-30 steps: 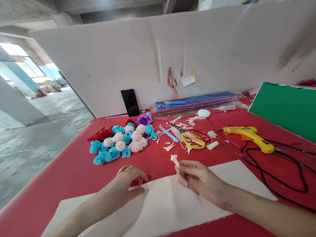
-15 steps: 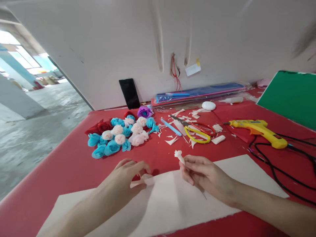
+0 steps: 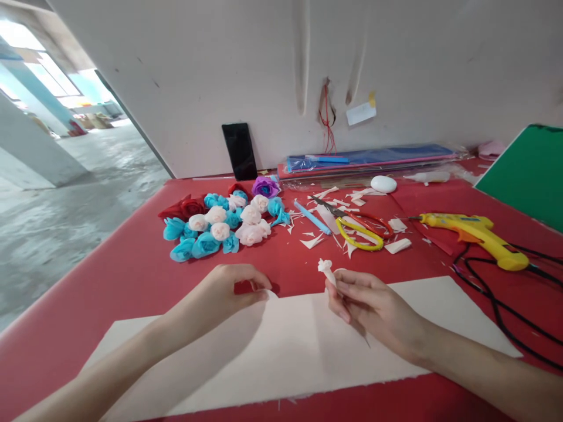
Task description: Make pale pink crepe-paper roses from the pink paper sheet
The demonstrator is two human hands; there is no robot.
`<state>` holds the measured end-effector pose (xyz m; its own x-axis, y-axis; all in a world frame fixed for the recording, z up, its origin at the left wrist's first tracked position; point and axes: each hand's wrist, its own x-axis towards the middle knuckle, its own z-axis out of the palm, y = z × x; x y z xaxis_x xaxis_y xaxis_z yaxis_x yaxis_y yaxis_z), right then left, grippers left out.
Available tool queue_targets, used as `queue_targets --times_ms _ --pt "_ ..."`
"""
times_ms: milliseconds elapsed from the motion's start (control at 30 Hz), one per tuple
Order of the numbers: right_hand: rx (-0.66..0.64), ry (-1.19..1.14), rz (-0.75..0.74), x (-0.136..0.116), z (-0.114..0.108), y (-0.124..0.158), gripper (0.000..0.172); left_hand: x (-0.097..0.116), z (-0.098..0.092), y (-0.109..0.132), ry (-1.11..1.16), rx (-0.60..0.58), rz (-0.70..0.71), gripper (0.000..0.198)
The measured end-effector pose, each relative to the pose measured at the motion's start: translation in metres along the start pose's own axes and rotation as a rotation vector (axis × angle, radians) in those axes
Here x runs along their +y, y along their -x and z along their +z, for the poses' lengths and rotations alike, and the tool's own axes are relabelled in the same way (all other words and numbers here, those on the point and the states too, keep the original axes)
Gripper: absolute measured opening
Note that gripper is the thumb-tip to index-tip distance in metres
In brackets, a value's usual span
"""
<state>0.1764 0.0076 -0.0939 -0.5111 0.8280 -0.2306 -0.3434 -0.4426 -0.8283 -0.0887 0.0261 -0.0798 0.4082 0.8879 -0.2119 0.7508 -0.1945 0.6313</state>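
My right hand [image 3: 367,302] is closed around a small white paper flower bud [image 3: 326,268], its ruffled head standing above the fingertips. A thin pointed end of something pale shows below that hand. Over the back edge of a large off-white paper sheet [image 3: 294,346], my left hand [image 3: 241,285] pinches a small white paper piece [image 3: 272,295] between thumb and fingers. Most of that piece is hidden by the fingers. Both forearms cross the sheet, which lies flat on the red table [image 3: 109,264].
Blue, white, red and purple paper flowers [image 3: 220,231] lie at the back left. Scissors [image 3: 360,234], a blue pen [image 3: 312,217] and paper scraps sit behind my hands. A yellow glue gun [image 3: 479,234] with a black cord [image 3: 497,310] is at right. A phone [image 3: 240,151] leans on the wall.
My left hand has closed its thumb and fingers on the small white piece and lifted it slightly. The right hand keeps the bud in nearly the same pose. The view has shifted slightly.
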Motion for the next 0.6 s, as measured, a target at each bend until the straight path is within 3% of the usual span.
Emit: queue_targets --times_ms 600 --pt "0.015 0.031 0.015 -0.003 0.001 0.001 0.034 -0.015 0.008 -0.003 0.014 0.064 -0.058 0.021"
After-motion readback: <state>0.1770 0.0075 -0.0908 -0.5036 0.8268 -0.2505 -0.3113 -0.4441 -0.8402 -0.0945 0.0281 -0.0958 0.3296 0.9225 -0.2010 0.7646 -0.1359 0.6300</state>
